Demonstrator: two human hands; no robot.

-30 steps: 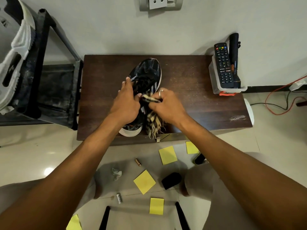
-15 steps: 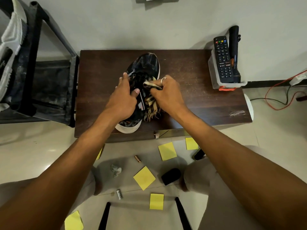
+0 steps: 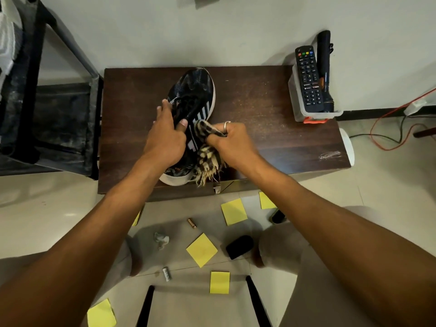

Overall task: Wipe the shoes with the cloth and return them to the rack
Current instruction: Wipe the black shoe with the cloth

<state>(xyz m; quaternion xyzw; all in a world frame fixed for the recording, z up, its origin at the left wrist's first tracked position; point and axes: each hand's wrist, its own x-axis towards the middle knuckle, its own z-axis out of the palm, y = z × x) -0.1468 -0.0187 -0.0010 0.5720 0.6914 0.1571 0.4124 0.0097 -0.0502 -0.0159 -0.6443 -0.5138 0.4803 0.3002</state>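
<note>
1. The black mesh sneaker with white stripes and a white sole [image 3: 197, 90] lies on the dark brown wooden worktop [image 3: 259, 109]. Its toe points far and its heel is at the near edge, a little left of the middle.
2. The left hand [image 3: 165, 140] grips the sneaker across its laced throat, with the fingers [image 3: 164, 108] over the left side and the thumb tucked in by the laces.
3. The right hand [image 3: 233, 140] has its fingers curled tight round a bunched beige-and-dark striped cloth with a fringe [image 3: 207, 159]. The bunched end presses on the sneaker's right side at the stripes, and the fringe trails toward the near edge.
4. The step in hand looks to be wiping the right flank. It would go best with a firm left grip so the sneaker cannot skate, and with long strokes along the side.
5. Pressure should go through the wadded part of the cloth. The loose fringe could snag the laces or drag over the dusty worktop, so it is better gathered into the palm.
6. The left flank is hidden under the left hand and probably needs the sneaker turned.
7. The black metal rack [image 3: 59, 119] stands just left of the worktop, so the return should be a short carry.
</note>
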